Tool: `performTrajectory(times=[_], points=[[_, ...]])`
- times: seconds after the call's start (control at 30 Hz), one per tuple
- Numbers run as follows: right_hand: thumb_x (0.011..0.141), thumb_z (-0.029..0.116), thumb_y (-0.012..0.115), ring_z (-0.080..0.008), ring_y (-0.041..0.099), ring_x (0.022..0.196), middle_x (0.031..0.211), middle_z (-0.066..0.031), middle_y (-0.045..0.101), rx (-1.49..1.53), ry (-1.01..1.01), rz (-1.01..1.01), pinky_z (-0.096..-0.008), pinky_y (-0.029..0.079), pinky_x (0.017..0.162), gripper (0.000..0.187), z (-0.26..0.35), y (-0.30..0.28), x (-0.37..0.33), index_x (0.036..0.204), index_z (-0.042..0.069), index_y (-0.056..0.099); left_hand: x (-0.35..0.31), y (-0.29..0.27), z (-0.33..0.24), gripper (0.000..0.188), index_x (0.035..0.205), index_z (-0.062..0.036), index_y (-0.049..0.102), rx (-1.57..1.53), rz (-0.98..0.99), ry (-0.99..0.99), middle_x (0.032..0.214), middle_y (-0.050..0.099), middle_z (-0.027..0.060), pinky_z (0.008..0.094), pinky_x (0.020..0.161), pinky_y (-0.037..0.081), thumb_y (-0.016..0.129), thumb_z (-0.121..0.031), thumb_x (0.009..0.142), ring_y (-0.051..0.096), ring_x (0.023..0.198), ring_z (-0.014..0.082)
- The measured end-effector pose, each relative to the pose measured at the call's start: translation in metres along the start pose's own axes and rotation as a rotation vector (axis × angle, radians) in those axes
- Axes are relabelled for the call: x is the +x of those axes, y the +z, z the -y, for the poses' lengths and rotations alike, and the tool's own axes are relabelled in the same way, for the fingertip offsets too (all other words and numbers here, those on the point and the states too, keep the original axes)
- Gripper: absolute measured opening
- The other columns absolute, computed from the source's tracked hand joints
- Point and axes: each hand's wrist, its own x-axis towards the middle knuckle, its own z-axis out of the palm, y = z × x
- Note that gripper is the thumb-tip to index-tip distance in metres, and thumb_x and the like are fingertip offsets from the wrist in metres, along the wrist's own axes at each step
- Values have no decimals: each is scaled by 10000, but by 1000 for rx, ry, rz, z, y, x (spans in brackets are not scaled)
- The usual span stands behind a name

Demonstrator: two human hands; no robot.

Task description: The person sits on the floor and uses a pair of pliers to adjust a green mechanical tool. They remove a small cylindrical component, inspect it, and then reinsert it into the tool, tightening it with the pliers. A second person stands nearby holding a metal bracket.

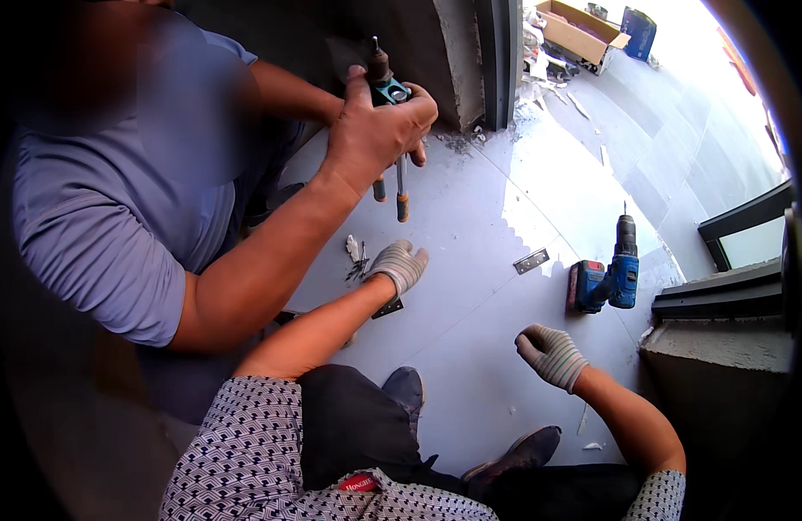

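Note:
My left hand (pixel 401 267), in a striped knit glove, is low over the floor with its fingers loosely apart and nothing seen in them. A dark metal plate (pixel 388 309) with holes shows partly under its wrist, and small dark screws (pixel 356 271) lie just left of it. My right hand (pixel 550 354), gloved alike, hovers with its fingers curled together; whatever they hold, if anything, is hidden. Above it a hinge-like metal plate with holes (pixel 531 260) lies flat. A blue cordless drill (pixel 623 273) stands on its battery, bit upward, beyond my right hand.
At left a co-worker's hands (pixel 375 130) hold a two-handled tool (pixel 392 91) with a teal head, resembling a hand riveter. A cardboard box (pixel 579 33) and debris lie at the far right. Dark frames (pixel 496 65) and a ledge (pixel 722 343) border the tiled floor (pixel 470 339).

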Motion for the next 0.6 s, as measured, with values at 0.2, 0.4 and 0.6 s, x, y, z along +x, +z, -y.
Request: performTrajectory(times=[0.2,0.4,0.6], points=[[987,232,631,-228,673,745,822,-157,710,-12,9,-13,-361,558,750,259,-13,-4,-3,1009,-23,672,-39,11,-39,463,1234,-30,667,43,628,350,1140,722,197,414,973,517,572,-399,970,684,1083,320],[983,160,646,-154,649,738,813,-112,704,-50,-10,19,-326,554,726,188,-5,-18,-3,1002,-24,677,-41,21,-46,478,1167,-28,705,114,662,401,1089,732,208,430,941,521,545,-423,951,693,1038,348],[965,157,643,-299,682,767,865,-177,687,-166,-163,-29,-375,557,737,171,27,-65,-9,980,-10,680,-40,25,-31,515,1267,-41,664,131,706,267,1146,721,208,427,981,507,520,-443,978,679,1095,348]])
